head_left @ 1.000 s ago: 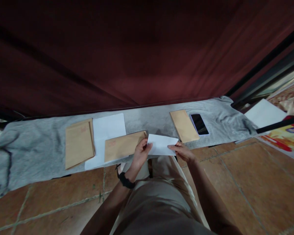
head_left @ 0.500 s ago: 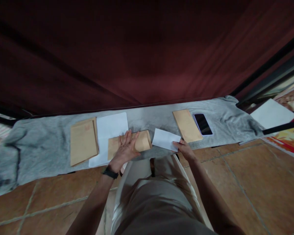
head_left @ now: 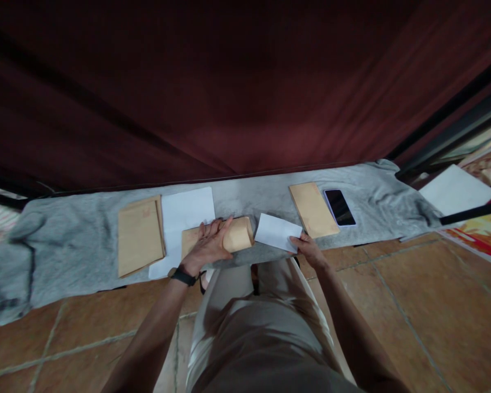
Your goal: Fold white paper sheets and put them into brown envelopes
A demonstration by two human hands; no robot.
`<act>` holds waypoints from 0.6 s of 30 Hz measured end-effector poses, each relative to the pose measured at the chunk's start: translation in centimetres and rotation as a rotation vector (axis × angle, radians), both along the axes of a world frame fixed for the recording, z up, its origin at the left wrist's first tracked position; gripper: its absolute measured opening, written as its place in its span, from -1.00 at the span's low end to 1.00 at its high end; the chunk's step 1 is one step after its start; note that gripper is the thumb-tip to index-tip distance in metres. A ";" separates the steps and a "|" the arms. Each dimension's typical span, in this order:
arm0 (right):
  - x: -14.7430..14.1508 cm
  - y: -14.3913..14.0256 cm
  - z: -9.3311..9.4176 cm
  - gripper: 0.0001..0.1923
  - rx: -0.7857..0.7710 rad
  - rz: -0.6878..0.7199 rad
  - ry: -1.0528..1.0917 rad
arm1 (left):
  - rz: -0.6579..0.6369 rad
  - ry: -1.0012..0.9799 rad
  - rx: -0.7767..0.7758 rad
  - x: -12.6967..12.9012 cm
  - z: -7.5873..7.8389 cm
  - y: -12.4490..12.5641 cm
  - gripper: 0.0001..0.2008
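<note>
My left hand [head_left: 210, 244] grips a brown envelope [head_left: 238, 234], its thumb on the near edge and its curled fingers on the far edge. Between them the envelope bulges, and its right end looks slightly gaped. My right hand [head_left: 308, 249] pinches the lower right corner of a white folded paper [head_left: 276, 231]. The paper's left edge is close beside the envelope's right end. Under the envelope's left part lie white sheets [head_left: 188, 206].
Brown envelopes [head_left: 140, 237] are stacked at the left. Another brown envelope [head_left: 313, 210] lies right of the paper, beside a phone [head_left: 340, 208]. Grey cloth [head_left: 253, 196] covers the narrow surface, with a dark red curtain [head_left: 237, 109] behind it.
My left hand has gone from lying flat with spread fingers to squeezing the envelope's edges, which bulges it. The right hand and the folded paper have hardly moved.
</note>
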State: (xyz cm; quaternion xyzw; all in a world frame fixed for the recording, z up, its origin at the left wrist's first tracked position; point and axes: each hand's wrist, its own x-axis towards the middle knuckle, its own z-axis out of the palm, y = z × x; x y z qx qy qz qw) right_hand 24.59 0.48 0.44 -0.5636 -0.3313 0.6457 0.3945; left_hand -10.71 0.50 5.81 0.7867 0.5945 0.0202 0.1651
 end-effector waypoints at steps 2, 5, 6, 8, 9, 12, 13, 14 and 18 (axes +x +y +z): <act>0.0 0.0 0.0 -0.50 -0.002 -0.007 -0.010 | 0.002 -0.014 0.025 0.0 0.1 0.0 0.24; 0.0 -0.1 0.2 -0.48 0.019 -0.007 -0.013 | 0.006 -0.022 0.030 0.2 0.1 0.2 0.23; -0.1 -0.2 0.3 -0.47 0.033 0.000 -0.008 | 0.010 -0.025 0.022 0.2 0.1 0.2 0.23; -0.1 -0.2 0.5 -0.45 0.061 0.014 0.001 | 0.011 -0.033 0.010 0.2 -0.1 0.3 0.24; -0.2 -0.3 0.6 -0.44 0.072 0.018 0.004 | 0.008 -0.035 0.012 0.2 -0.1 0.3 0.24; -0.2 -0.1 0.9 -0.44 0.078 0.011 0.003 | -0.005 -0.031 0.048 0.2 -0.3 0.1 0.24; -0.3 0.0 1.0 -0.45 0.079 0.007 0.003 | -0.008 -0.027 0.062 0.2 -0.4 0.1 0.24; -0.3 0.1 1.1 -0.46 0.082 0.005 0.002 | -0.010 -0.023 0.074 0.2 -0.4 0.0 0.24; -0.4 0.7 1.4 -0.49 0.121 0.023 -0.003 | -0.011 -0.003 0.104 0.3 -0.4 -0.3 0.23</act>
